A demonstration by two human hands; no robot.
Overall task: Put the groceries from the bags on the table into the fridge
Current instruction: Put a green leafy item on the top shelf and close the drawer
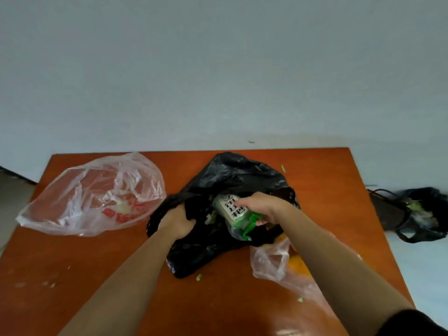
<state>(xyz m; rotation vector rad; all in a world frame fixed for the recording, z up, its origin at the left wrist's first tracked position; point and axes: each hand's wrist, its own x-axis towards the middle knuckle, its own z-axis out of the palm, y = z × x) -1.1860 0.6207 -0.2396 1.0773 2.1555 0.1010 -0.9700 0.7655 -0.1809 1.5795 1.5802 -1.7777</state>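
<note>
We note a glossy, smooth orange-brown wood-look table [324, 185]; a crinkled, shiny black plastic bag [232, 175]; a thin, translucent, creased plastic bag [80, 190]; and a packet [232, 212] in clear glossy film.

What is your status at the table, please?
Left hand gripping crumpled black plastic bag. Right hand holding green-and-white packet at bag mouth. Nothing blocking.

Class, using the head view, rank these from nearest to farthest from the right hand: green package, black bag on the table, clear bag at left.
1. green package, held in the right hand
2. black bag, around it
3. clear bag, far left
</note>
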